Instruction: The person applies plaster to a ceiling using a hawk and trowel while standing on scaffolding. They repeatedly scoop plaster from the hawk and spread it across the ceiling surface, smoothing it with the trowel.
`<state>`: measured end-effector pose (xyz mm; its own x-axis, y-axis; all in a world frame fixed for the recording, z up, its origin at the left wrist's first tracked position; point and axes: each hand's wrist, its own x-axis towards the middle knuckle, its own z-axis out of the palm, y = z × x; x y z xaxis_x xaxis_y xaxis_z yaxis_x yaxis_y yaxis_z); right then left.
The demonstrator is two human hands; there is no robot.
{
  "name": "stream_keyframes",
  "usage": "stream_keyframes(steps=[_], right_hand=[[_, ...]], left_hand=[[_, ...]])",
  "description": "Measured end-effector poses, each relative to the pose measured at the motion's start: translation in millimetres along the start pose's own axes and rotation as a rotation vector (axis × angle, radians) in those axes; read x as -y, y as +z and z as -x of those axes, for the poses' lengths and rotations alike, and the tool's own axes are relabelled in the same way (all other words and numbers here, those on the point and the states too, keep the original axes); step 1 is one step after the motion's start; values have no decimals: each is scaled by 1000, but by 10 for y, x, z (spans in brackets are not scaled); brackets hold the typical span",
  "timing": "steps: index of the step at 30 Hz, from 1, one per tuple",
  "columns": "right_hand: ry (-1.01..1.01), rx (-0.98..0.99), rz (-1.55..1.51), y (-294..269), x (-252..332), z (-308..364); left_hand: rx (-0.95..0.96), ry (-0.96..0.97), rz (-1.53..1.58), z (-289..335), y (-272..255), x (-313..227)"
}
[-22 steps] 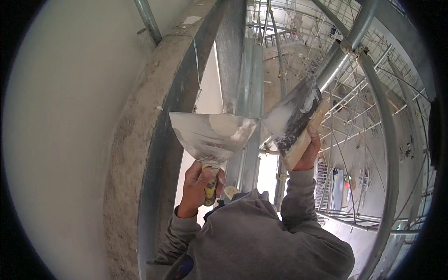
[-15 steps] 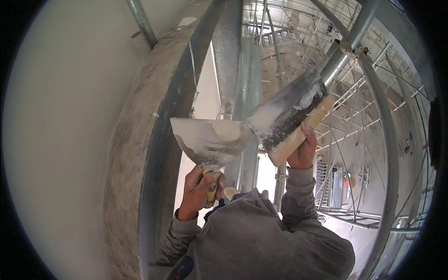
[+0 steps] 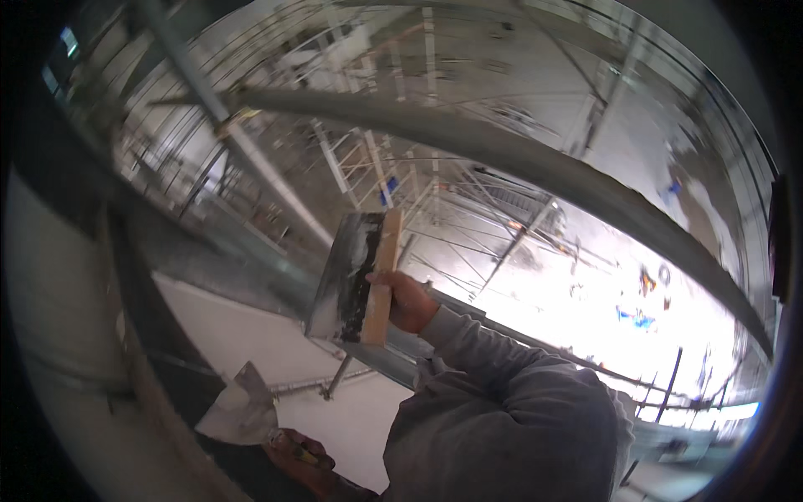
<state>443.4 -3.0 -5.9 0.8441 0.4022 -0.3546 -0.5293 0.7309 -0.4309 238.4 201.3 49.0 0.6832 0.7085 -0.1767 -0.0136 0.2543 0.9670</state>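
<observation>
My left hand is closed round the handle of a putty knife at the lower left. Its flared blade points up and left, smeared with pale filler. Near the middle, my right hand grips a wide plastering blade by its long wooden back edge, thumb over the wood. White filler streaks the dark metal of this blade. The two tools are apart, the wide blade higher and further right. Both hands are partly seen, and some fingers of each are hidden behind the tools.
A long curved scaffold tube crosses above my hands. A straight metal pole slants down towards the wide blade. A pale panel and a dark beam lie at the left. Brightly lit floor shows far below, blurred.
The view has swung to the right, towards the scaffold and the floor below. The putty knife has come away from the wide blade, which it met at the corner. Both tools stay gripped.
</observation>
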Motion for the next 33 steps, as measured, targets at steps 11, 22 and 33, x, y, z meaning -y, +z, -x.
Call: stream_keyframes(steps=[11,22,33], right_hand=[[-269,-163,-120,-118,-11,558],[-246,-124,-41,-568,63,1090],[7,-3,-12,-144,-129,928]], left_hand=[[340,-386,-52,-512,30,-372],[171,-269,-68,109,-9,-254],[129,-41,10,520,100,-291]])
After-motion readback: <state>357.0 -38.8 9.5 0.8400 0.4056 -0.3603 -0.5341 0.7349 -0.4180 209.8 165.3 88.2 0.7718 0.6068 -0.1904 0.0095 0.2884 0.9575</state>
